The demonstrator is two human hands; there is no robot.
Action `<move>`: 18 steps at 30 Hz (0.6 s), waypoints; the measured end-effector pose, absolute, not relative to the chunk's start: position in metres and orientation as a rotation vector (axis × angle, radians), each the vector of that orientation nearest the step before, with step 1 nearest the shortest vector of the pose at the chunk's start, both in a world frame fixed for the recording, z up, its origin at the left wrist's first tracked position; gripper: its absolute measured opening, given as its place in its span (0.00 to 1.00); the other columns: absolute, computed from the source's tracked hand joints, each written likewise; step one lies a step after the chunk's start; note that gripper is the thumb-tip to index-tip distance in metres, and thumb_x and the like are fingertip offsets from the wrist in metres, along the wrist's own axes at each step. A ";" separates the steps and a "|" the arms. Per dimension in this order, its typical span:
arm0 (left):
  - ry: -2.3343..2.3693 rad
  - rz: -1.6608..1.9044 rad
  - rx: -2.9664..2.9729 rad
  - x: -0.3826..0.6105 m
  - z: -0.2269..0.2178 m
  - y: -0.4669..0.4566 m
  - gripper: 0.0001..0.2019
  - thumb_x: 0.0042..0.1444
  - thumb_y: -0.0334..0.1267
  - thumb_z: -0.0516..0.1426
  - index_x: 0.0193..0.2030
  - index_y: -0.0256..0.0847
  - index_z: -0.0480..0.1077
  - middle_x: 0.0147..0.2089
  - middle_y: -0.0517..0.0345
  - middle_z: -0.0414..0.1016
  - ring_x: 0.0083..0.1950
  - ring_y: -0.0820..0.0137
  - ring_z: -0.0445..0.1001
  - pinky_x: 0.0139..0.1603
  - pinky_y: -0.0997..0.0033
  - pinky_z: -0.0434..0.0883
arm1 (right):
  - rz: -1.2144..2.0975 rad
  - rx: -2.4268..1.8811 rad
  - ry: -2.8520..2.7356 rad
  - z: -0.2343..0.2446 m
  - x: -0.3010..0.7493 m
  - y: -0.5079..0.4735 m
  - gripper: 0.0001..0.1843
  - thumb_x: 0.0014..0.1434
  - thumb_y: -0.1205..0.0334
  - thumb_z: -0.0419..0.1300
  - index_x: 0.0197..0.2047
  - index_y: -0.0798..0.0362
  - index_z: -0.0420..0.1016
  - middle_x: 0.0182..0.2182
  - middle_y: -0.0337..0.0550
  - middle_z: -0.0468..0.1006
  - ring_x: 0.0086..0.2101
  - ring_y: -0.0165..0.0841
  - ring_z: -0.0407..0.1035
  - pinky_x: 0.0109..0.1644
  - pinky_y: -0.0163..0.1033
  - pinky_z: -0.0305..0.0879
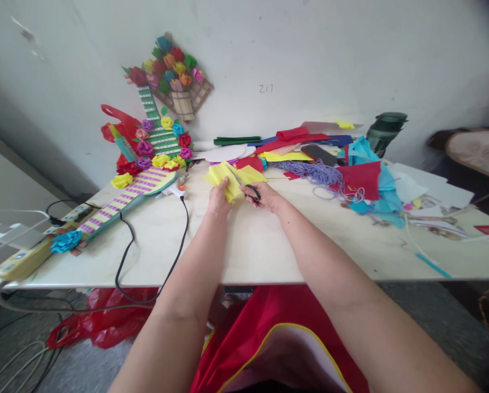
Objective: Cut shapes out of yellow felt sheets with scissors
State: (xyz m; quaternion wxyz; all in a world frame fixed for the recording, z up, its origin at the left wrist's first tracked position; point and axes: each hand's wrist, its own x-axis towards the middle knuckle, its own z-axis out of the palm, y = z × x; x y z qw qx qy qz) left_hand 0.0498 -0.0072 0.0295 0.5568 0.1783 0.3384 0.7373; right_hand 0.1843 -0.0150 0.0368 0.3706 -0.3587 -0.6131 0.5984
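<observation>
Here we are at the middle of the desk (260, 245), and the yellow paper (218, 173) sits right in the grip of the left hand (218, 197), just above the surface! We see those fingers (227, 181) pinched narrow on its near edge, thumb on top. Over on the right, our right hand (264, 197) has its fingers curled round the black-handled scissors (253, 188), blades up against the paper; how wide they part, we can't tell. Farther right we spot purple yarn (318, 172) beside a red sheet (361, 180); to the left, a white glue gun (172, 189). And up on the wall (330, 65), we read handwritten marks (266, 88), looking like "217".
</observation>
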 end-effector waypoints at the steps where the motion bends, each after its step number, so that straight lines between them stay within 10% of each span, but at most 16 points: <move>1: 0.801 1.742 0.414 0.050 0.030 -0.008 0.07 0.53 0.27 0.57 0.39 0.35 0.71 0.35 0.53 0.79 0.43 0.65 0.78 0.46 0.69 0.74 | 1.534 -0.928 -1.569 0.037 0.184 -0.015 0.20 0.50 0.51 0.66 0.22 0.55 0.62 0.13 0.31 0.63 0.12 0.19 0.54 0.12 0.26 0.46; 18: 0.718 1.690 0.522 0.034 0.033 -0.013 0.15 0.54 0.49 0.55 0.41 0.40 0.71 0.41 0.51 0.78 0.47 0.61 0.76 0.47 0.64 0.73 | 1.517 -0.997 -1.637 0.039 0.195 -0.009 0.11 0.53 0.58 0.64 0.35 0.54 0.67 0.13 0.29 0.66 0.11 0.21 0.56 0.14 0.26 0.51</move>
